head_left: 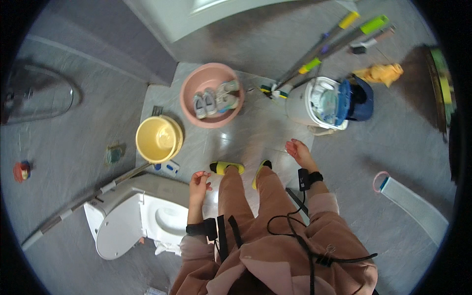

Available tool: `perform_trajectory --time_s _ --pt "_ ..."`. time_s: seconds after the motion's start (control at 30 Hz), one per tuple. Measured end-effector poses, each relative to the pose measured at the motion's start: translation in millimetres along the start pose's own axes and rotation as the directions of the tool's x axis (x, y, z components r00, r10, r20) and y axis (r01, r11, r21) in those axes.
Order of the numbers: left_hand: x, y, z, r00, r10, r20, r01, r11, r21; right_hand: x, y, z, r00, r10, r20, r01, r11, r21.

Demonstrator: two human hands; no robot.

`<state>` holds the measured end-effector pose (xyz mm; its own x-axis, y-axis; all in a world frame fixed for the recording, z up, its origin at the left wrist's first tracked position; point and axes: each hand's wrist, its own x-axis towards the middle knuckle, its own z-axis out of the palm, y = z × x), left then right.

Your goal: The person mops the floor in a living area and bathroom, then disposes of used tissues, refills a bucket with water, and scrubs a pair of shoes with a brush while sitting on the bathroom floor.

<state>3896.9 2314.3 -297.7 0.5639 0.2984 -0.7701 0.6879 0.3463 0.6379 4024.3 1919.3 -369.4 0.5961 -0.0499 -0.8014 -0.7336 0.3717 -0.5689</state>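
Note:
My left hand [199, 182] hangs beside the open white toilet [169, 221], its fingers loosely bent and apart, with nothing visible in them. On the other side, my right hand [299, 151] is held out empty with its fingers spread, below a white bin [300, 105] with a blue lid. Neither hand touches anything. Ahead of me on the floor is a pink basin [186, 105] with several pale shoes [210, 101] inside. A yellow bucket [142, 140] stands to the left, nearest my left hand.
Long-handled cleaning tools [319, 51] with green and yellow grips lean by the far wall. An orange cloth [381, 73] hangs at the right. A pole [110, 186] runs along the toilet tank. My feet wear yellow slippers [230, 167] on the tiled floor.

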Motion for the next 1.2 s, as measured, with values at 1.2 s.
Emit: perform_trajectory --time_s 1.2 --pt "-20.2 60.5 197.8 0.923 0.047 0.382 -0.229 0.866 0.445 -70.3 -49.6 -116.7 0.969 -0.142 -0.203 0.175 0.972 0.156"
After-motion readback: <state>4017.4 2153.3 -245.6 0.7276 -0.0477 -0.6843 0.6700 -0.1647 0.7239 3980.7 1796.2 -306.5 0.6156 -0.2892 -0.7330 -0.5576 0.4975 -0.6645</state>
